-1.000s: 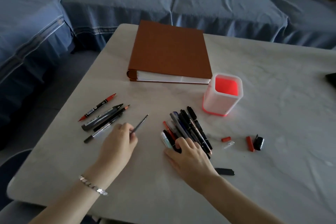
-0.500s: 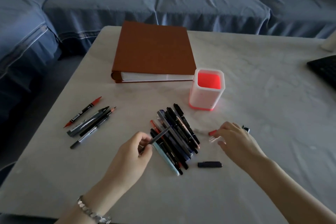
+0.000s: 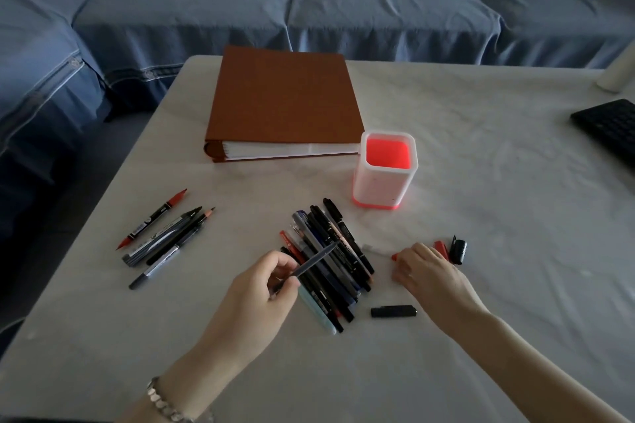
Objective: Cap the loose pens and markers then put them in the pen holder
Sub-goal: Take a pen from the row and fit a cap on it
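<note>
My left hand (image 3: 261, 288) pinches a thin grey pen (image 3: 314, 261), its tip raised over the pile of dark pens and markers (image 3: 330, 251) at the table's middle. My right hand (image 3: 426, 275) rests palm down to the right of the pile, fingertips on a small red cap (image 3: 394, 255) next to a clear cap (image 3: 372, 248). A red cap (image 3: 441, 247) and a black cap (image 3: 458, 249) lie just beyond that hand; a long black cap (image 3: 393, 311) lies nearer me. Several uncapped pens (image 3: 165, 237) lie at the left. The white holder with a red inside (image 3: 385, 168) stands upright behind the pile.
A brown binder (image 3: 281, 99) lies flat behind the holder, at the table's far left. A black keyboard (image 3: 611, 124) reaches in from the right edge, with a white object (image 3: 618, 72) behind it. A blue sofa (image 3: 309, 10) runs along the far and left sides.
My left hand carried the thin grey pen from the left group over to the pile. My right hand left the pile and moved right onto the small caps.
</note>
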### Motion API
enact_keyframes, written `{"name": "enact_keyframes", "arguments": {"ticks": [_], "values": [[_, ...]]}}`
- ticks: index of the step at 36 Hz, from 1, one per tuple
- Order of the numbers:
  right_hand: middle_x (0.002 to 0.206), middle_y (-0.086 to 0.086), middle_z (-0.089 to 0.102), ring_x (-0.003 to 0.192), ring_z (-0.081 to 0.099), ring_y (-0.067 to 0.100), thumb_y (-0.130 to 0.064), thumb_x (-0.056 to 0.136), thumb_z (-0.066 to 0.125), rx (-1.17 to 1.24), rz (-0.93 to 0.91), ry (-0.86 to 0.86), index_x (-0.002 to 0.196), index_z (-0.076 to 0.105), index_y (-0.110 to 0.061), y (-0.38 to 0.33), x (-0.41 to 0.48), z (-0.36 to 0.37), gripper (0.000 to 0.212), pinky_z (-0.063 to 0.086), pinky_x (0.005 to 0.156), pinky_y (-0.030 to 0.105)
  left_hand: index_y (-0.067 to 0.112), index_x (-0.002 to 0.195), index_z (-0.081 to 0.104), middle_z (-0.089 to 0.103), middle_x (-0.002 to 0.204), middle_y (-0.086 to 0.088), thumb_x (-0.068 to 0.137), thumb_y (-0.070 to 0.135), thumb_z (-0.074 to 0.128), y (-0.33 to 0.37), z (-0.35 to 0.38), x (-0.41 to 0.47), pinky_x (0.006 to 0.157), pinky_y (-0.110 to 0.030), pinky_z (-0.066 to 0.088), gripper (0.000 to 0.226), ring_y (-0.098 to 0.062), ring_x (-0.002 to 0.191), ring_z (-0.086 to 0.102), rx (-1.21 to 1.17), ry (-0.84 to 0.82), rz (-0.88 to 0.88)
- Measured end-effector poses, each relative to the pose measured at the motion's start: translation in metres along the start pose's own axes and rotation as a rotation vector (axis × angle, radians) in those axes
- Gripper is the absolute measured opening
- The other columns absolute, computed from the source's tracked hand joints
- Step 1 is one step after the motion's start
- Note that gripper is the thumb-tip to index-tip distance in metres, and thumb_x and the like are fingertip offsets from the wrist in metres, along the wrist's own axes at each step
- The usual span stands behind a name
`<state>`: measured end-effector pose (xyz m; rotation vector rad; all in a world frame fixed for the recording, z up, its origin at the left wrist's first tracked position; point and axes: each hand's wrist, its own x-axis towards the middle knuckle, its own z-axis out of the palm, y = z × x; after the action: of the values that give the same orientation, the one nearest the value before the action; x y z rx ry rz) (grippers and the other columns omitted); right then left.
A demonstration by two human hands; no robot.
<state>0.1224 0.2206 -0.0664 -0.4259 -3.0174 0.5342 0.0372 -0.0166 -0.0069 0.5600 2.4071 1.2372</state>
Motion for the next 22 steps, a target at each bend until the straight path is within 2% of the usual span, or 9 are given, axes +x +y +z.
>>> {"name": "enact_keyframes", "arguments": {"ticks": [3, 6, 8, 10, 12, 14, 19, 22], "values": [[0.08, -0.021, 0.038, 0.086, 0.046, 0.006, -0.021, 0.09, 0.055, 0.106, 0.007, 0.001, 0.102, 0.063, -0.012, 0.0, -0.002, -0.001, 0.017, 0.033, 0.071, 0.014, 0.026, 0.085, 0.058, 0.066, 0.079, 0.006, 0.087, 0.013, 0.056, 0.002, -0.001, -0.001, 0.064, -0.014, 0.047, 0.012, -0.006, 0.075, 0.061, -0.014, -0.003, -0.002], [0.082, -0.022, 0.042, 0.087, 0.051, 0.005, -0.019, 0.089, 0.055, 0.132, 0.031, -0.038, 0.104, 0.064, -0.016, -0.003, -0.003, -0.005, 0.018, 0.036, 0.075, 0.015, 0.027, 0.084, 0.058, 0.066, 0.077, 0.004, 0.087, 0.014, 0.056, 0.004, -0.001, -0.003, 0.063, -0.018, 0.047, 0.013, -0.011, 0.073, 0.061, -0.026, -0.001, 0.003], [0.082, -0.018, 0.052, 0.076, 0.052, 0.0, -0.016, 0.086, 0.058, 0.267, 0.077, -0.028, 0.092, 0.065, -0.025, -0.011, -0.002, -0.014, 0.013, 0.039, 0.07, 0.01, 0.027, 0.084, 0.058, 0.067, 0.077, 0.005, 0.086, 0.015, 0.057, 0.006, -0.003, -0.006, 0.063, -0.02, 0.047, 0.013, -0.013, 0.072, 0.062, -0.043, -0.002, 0.012], [0.078, -0.011, 0.06, 0.071, 0.056, 0.003, -0.011, 0.085, 0.059, 0.513, 0.132, 0.002, 0.079, 0.06, -0.032, -0.024, -0.001, -0.025, 0.022, 0.041, 0.066, 0.007, 0.027, 0.084, 0.058, 0.065, 0.078, 0.009, 0.086, 0.014, 0.056, 0.009, -0.004, -0.008, 0.058, -0.016, 0.046, 0.014, -0.013, 0.067, 0.06, -0.054, -0.001, 0.036], [0.062, -0.005, 0.059, 0.056, 0.054, 0.004, -0.003, 0.087, 0.052, 0.782, 0.188, -0.003, 0.076, 0.062, -0.029, -0.039, -0.001, -0.037, 0.03, 0.041, 0.06, 0.006, 0.025, 0.082, 0.059, 0.063, 0.073, 0.015, 0.086, 0.01, 0.056, 0.012, -0.005, -0.009, 0.053, -0.01, 0.04, 0.016, -0.008, 0.058, 0.055, -0.056, 0.005, 0.061], [0.05, -0.005, 0.05, 0.05, 0.045, 0.005, 0.001, 0.089, 0.047, 0.925, 0.193, 0.01, 0.075, 0.064, -0.022, -0.051, -0.002, -0.047, 0.032, 0.038, 0.055, 0.008, 0.023, 0.082, 0.06, 0.06, 0.066, 0.021, 0.085, 0.006, 0.057, 0.017, -0.006, -0.011, 0.051, -0.007, 0.036, 0.017, -0.002, 0.054, 0.051, -0.067, -0.001, 0.074], [0.051, -0.001, 0.048, 0.052, 0.044, 0.007, -0.011, 0.092, 0.045, 1.109, 0.199, 0.015, 0.08, 0.063, -0.013, -0.064, -0.005, -0.065, 0.022, 0.039, 0.055, 0.011, 0.024, 0.082, 0.061, 0.06, 0.07, 0.023, 0.085, 0.006, 0.058, 0.022, -0.01, -0.013, 0.052, -0.007, 0.037, 0.018, -0.002, 0.055, 0.05, -0.067, -0.024, 0.108], [0.052, -0.001, 0.046, 0.051, 0.042, 0.008, -0.008, 0.091, 0.046, 1.19, 0.206, 0.02, 0.08, 0.059, -0.011, -0.066, -0.005, -0.072, 0.018, 0.039, 0.052, 0.011, 0.028, 0.082, 0.06, 0.059, 0.07, 0.021, 0.086, 0.01, 0.058, 0.021, -0.012, -0.014, 0.051, -0.011, 0.036, 0.018, -0.005, 0.055, 0.046, -0.07, -0.039, 0.119]]}}
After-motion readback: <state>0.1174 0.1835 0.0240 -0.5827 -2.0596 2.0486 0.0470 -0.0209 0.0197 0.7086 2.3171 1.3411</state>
